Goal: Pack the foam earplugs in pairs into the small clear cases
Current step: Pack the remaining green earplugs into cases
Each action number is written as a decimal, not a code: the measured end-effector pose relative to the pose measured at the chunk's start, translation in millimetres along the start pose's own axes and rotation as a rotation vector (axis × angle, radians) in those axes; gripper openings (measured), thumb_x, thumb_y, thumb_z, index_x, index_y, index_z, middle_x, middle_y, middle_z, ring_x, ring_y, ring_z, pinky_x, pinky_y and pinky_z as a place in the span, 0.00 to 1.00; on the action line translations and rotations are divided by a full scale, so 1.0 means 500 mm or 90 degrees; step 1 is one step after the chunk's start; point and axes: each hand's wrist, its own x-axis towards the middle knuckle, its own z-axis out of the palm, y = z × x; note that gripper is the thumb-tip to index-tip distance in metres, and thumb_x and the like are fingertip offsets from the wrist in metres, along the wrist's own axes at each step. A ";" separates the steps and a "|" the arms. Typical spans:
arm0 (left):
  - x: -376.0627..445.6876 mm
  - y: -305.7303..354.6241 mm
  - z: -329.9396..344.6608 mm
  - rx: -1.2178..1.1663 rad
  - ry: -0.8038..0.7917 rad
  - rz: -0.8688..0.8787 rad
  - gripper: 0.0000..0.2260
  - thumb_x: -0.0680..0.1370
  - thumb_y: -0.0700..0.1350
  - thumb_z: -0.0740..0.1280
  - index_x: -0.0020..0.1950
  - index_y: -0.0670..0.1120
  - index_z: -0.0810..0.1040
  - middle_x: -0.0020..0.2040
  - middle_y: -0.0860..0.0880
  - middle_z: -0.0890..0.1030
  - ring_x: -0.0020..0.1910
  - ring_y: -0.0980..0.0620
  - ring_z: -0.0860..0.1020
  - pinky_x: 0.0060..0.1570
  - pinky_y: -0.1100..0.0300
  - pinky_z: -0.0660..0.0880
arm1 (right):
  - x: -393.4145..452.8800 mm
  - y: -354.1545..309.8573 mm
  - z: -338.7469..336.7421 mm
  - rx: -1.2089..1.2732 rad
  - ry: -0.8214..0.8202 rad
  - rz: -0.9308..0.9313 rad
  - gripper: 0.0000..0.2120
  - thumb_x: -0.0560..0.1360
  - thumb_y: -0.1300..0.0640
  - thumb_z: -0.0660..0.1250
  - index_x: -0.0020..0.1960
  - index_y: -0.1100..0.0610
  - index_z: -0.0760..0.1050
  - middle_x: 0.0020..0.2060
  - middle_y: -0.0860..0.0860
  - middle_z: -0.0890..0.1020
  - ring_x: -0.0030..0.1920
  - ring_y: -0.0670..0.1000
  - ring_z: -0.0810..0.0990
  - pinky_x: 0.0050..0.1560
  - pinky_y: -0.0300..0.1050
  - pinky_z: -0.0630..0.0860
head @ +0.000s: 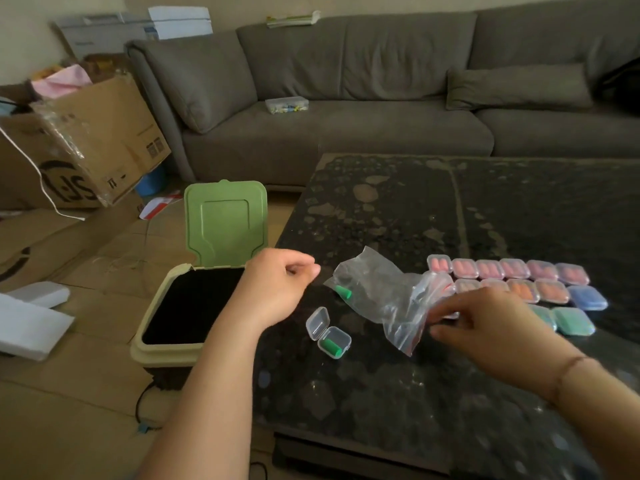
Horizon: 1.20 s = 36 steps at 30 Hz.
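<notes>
Nearest, an open small clear hinged case (329, 333) lies on the dark speckled surface (381, 393) near its left edge, one green foam earplug (331, 345) inside, its long axis slanting. Right hand (485, 327) fingers pinch a crumpled clear plastic bag (384, 292); left hand (277, 289) fingers curl, holding nothing visible.

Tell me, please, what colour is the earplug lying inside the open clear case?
Green; the earplug shows best in the head view, the only one.

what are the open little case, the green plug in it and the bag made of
Open case: clear hard plastic by its look, glossy, see-through. Green earplug in it: matte, likely foam. Bag: thin clear plastic film, crinkled and shiny, pinched by the right hand.
</notes>
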 end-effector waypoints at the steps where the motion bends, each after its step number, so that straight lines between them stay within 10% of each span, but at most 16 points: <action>1: 0.014 0.004 0.012 0.011 -0.018 -0.004 0.13 0.80 0.49 0.68 0.64 0.51 0.81 0.59 0.54 0.82 0.53 0.59 0.79 0.56 0.60 0.75 | 0.007 -0.005 0.012 0.029 0.028 -0.014 0.06 0.74 0.50 0.70 0.46 0.38 0.78 0.34 0.35 0.75 0.35 0.37 0.75 0.35 0.28 0.67; 6: 0.059 0.000 0.067 0.085 -0.110 -0.014 0.12 0.80 0.47 0.68 0.64 0.52 0.81 0.62 0.53 0.82 0.60 0.54 0.78 0.63 0.54 0.74 | 0.033 -0.028 0.068 0.044 0.163 -0.067 0.05 0.75 0.49 0.67 0.49 0.45 0.82 0.37 0.40 0.79 0.37 0.42 0.77 0.39 0.36 0.75; 15: 0.065 -0.022 0.072 -0.020 -0.072 0.003 0.04 0.75 0.44 0.74 0.45 0.52 0.82 0.43 0.55 0.83 0.41 0.58 0.79 0.46 0.58 0.76 | 0.061 -0.041 0.110 -0.133 0.310 -0.174 0.09 0.69 0.53 0.74 0.32 0.52 0.78 0.32 0.46 0.77 0.25 0.51 0.74 0.20 0.46 0.72; 20: 0.052 -0.019 0.071 -0.204 -0.135 -0.010 0.05 0.75 0.37 0.73 0.48 0.46 0.80 0.41 0.47 0.86 0.39 0.54 0.84 0.39 0.61 0.78 | 0.060 -0.048 0.109 -0.143 0.235 -0.097 0.16 0.78 0.42 0.62 0.43 0.52 0.80 0.39 0.49 0.81 0.38 0.52 0.79 0.37 0.47 0.75; 27: 0.040 -0.001 0.057 -0.334 -0.194 0.021 0.07 0.75 0.35 0.72 0.50 0.44 0.81 0.41 0.48 0.86 0.41 0.51 0.85 0.43 0.58 0.80 | 0.070 -0.039 0.124 -0.063 0.381 -0.138 0.16 0.61 0.55 0.81 0.25 0.55 0.75 0.19 0.50 0.73 0.18 0.53 0.70 0.15 0.45 0.67; 36: 0.037 0.007 0.054 -0.342 -0.201 0.045 0.07 0.73 0.35 0.74 0.48 0.44 0.81 0.41 0.47 0.86 0.40 0.51 0.85 0.42 0.57 0.80 | 0.078 -0.032 0.128 0.018 0.357 -0.158 0.12 0.70 0.50 0.74 0.35 0.58 0.82 0.28 0.53 0.81 0.27 0.55 0.78 0.27 0.52 0.77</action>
